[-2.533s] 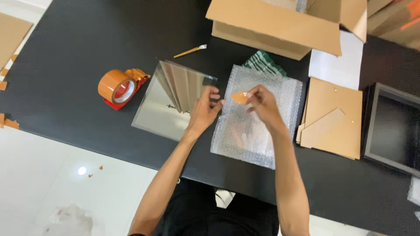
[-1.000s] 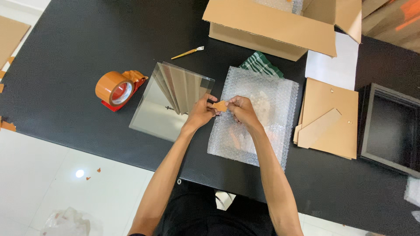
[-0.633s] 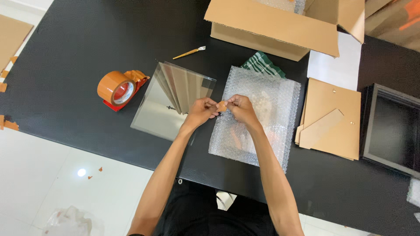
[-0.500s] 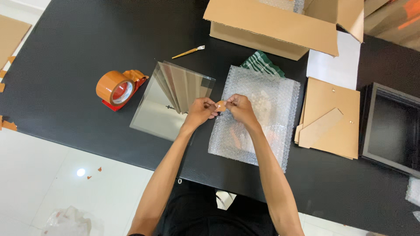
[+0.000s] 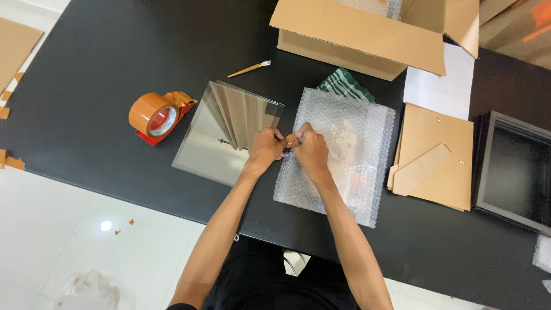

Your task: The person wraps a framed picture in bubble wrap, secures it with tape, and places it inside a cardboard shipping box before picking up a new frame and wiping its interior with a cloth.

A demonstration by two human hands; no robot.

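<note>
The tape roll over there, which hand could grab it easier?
Probably the left hand: the tape roll lies on its side, past the glass pane. The right hand would have to cross over.

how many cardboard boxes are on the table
1: an open cardboard box stands at the far edge of the black table, beyond the bubble wrap. Others may lie out of frame.
</note>
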